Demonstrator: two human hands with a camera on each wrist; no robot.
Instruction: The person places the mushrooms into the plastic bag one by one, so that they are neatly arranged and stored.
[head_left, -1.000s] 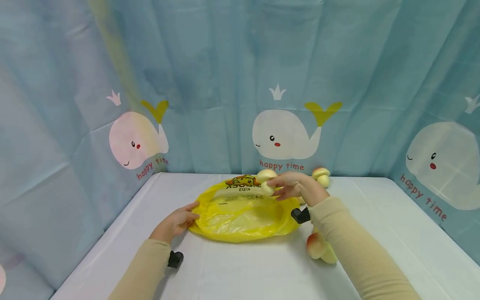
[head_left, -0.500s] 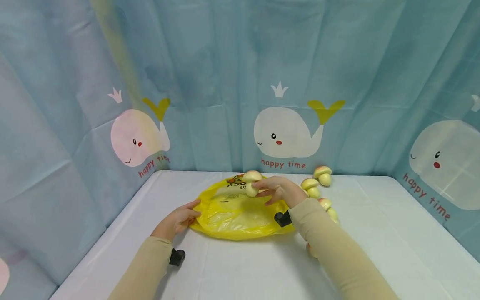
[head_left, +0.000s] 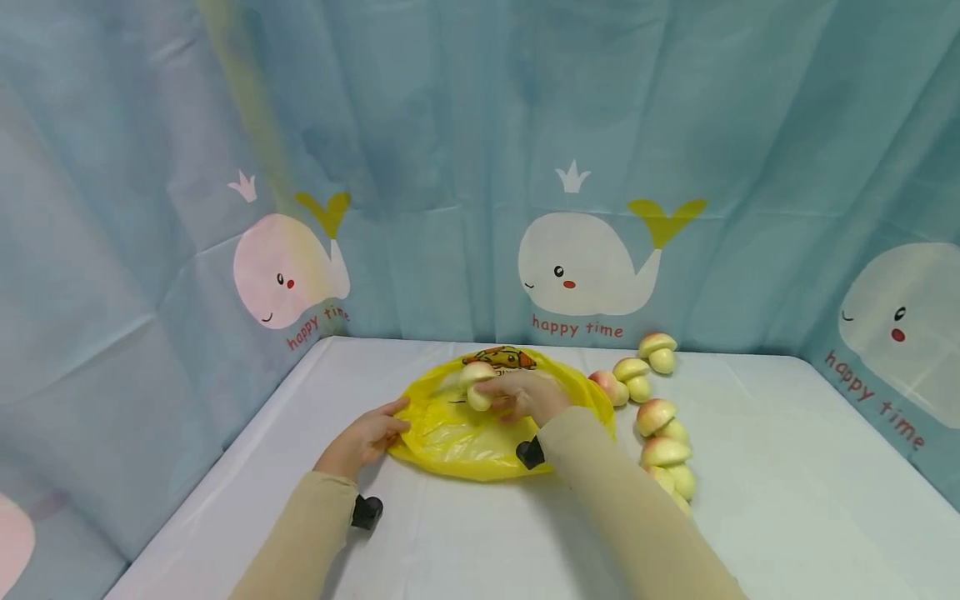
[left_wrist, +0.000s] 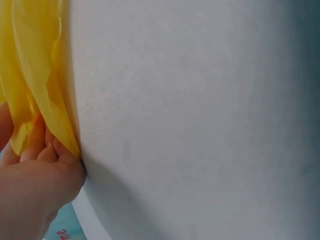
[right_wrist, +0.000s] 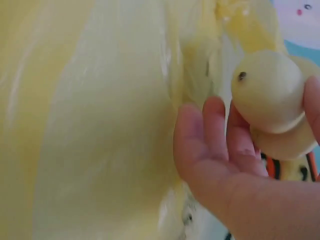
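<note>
My left hand [head_left: 363, 442] holds the left edge of a yellow plastic bag [head_left: 465, 473], which lies on the table with its mouth spread. In the left wrist view the fingers bunch the bag's film [left_wrist: 42, 65] between them. Over the bag's opening, my right hand [head_left: 528, 396] pinches a toy mushroom [head_left: 478, 377] with a pale stem and reddish cap. The right wrist view shows the mushroom [right_wrist: 270, 92] between thumb and fingers, the stem's round end facing the camera. The bag's yellow film spreads beside that hand. A cartoon print is on the bag's far side.
Several more toy mushrooms stand or lie right of the bag: one at the back [head_left: 660, 352], one in front of it [head_left: 632, 377], and a row [head_left: 666, 454] partly behind the right sleeve [head_left: 630, 508]. A blue whale-print curtain [head_left: 427, 250] borders the white table [head_left: 787, 475].
My right hand has carried the mushroom leftward and lower over the bag's opening. More mushrooms show at the right as the arm shifted left. My left hand has kept hold of the bag.
</note>
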